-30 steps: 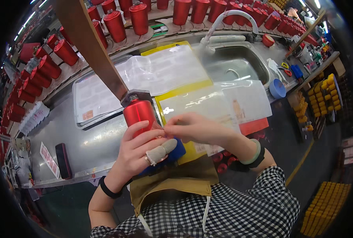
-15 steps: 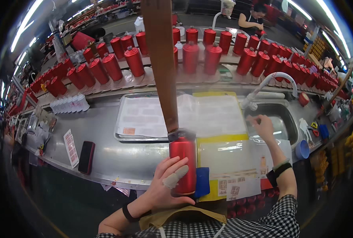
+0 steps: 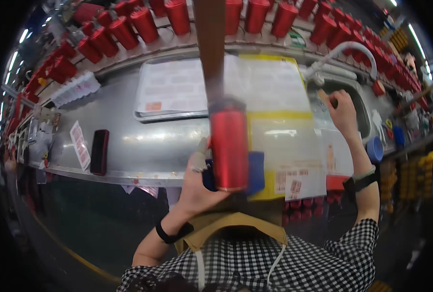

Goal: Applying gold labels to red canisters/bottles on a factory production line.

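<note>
- Cups the red bottle [image 3: 230,146] with the left hand [image 3: 197,192] at lower left, thumb by the base, covered finger along the side; probably to steady both at once.
- Cannot tell how firmly: fingers partly hidden, bottle blurred.
- Points the bottle's base toward the tan apron [image 3: 270,231] and its top toward the dark fitting [image 3: 228,103] at the end of the wooden bar [image 3: 210,48]; perhaps to brace the far end there, contact too smeared to confirm.
- Shows the blue pad [image 3: 256,170] on both sides of the bottle, likely as cushioning against the bench.
- And out to the right: holds the right hand [image 3: 344,114] above the sink [image 3: 362,100], well apart from the bottle, fingers bent. Cannot tell from the small tan patch at the fingertips whether gripping a scrap or wearing a finger cover.
- Spreads clear sheets over yellow backing [image 3: 274,116] just right of the bottle, seemingly within easy reach of the right hand.
- Keeps white patterned sheets [image 3: 175,85] in the metal tray [image 3: 170,116] beyond, perhaps for containment.
- Parks the phone [image 3: 99,151] well left, apart from the work.
</note>
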{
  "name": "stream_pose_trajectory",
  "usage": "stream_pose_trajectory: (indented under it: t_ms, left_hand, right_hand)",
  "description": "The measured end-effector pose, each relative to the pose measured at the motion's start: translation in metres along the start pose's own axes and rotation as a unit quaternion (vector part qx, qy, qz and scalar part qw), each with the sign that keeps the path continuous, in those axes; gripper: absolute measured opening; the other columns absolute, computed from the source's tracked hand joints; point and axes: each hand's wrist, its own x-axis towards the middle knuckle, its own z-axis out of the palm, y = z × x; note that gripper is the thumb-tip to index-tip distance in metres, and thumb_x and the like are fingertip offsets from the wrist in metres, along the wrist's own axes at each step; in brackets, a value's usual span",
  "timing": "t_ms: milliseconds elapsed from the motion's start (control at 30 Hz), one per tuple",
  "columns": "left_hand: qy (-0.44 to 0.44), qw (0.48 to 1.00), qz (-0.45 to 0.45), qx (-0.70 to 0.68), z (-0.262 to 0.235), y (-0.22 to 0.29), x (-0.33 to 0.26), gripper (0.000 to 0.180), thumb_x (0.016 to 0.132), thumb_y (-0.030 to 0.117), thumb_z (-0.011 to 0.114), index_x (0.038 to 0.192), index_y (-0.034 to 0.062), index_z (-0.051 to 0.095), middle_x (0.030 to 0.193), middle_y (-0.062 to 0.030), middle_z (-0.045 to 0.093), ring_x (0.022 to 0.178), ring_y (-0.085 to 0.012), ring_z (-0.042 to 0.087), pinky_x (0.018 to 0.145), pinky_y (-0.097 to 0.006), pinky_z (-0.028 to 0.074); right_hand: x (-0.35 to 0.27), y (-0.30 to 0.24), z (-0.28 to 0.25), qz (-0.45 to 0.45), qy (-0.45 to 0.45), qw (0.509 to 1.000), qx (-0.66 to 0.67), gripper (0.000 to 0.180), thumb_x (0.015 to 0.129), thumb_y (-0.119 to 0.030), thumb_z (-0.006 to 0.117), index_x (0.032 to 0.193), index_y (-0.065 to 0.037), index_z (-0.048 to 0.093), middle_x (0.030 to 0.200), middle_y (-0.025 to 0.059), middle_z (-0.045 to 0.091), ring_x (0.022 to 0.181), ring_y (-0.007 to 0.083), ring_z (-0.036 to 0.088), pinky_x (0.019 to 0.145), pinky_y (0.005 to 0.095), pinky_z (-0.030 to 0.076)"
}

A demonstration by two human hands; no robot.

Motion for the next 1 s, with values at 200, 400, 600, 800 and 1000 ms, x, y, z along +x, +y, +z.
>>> stream_pose_trajectory:
  t_ms: [200,400,600,800,1000]
  left_hand:
    - [-0.006,0.998,0.033,0.056,0.0,-0.012,-0.001,0.109,0.069,0.029,0.094,0.152,-0.0077,0.033,0.139,-0.0243,0.057,0.124,-0.0304,0.062,0.102,-0.037,0.051]
    - [-0.013,1.0,0.011,-0.012,0.004,-0.027,-0.015,0.112,0.069,0.028,0.094,0.153,-0.0076,0.03,0.144,-0.0256,0.054,0.131,-0.0328,0.057,0.106,-0.038,0.048]
    - [-0.068,0.988,-0.045,-0.13,0.0,-0.012,-0.009,0.112,0.075,0.023,0.09,0.157,-0.0081,0.02,0.157,-0.0241,0.037,0.146,-0.0297,0.04,0.118,-0.04,0.035]
    - [0.019,0.931,-0.206,-0.302,0.019,-0.001,0.024,0.078,0.094,0.008,0.069,0.155,-0.0042,0.023,0.146,-0.0187,0.047,0.133,-0.024,0.051,0.111,-0.038,0.042]
    - [0.007,0.911,-0.235,-0.339,0.016,-0.004,0.028,0.075,0.094,0.005,0.068,0.155,-0.0016,0.025,0.144,-0.0164,0.049,0.13,-0.0217,0.053,0.109,-0.036,0.045]
  right_hand:
    - [-0.043,-0.132,-0.03,0.024,-0.052,0.962,0.265,0.011,0.088,-0.005,0.071,0.096,0.002,0.068,0.086,0.0138,0.069,0.075,0.0227,0.066,0.07,0.032,0.051]
    - [-0.073,-0.23,-0.04,0.108,-0.118,0.843,0.514,0.015,0.09,-0.003,0.071,0.104,-0.001,0.068,0.078,0.0015,0.065,0.065,0.0061,0.052,0.06,0.0252,0.044]
    - [-0.088,-0.26,-0.001,0.108,-0.067,0.868,0.481,0.029,0.091,-0.003,0.068,0.12,-0.004,0.061,0.073,0.0035,0.06,0.063,0.0107,0.053,0.061,0.0275,0.045]
    - [-0.094,-0.259,0.015,0.15,-0.04,0.859,0.487,0.046,0.093,-0.011,0.071,0.132,-0.003,0.049,0.076,0.0,0.049,0.063,0.0082,0.048,0.061,0.0266,0.043]
    - [-0.063,-0.241,0.029,0.218,-0.057,0.779,0.585,0.044,0.094,-0.024,0.074,0.12,-0.002,0.047,0.087,-0.0018,0.044,0.071,0.0065,0.042,0.063,0.0228,0.04]
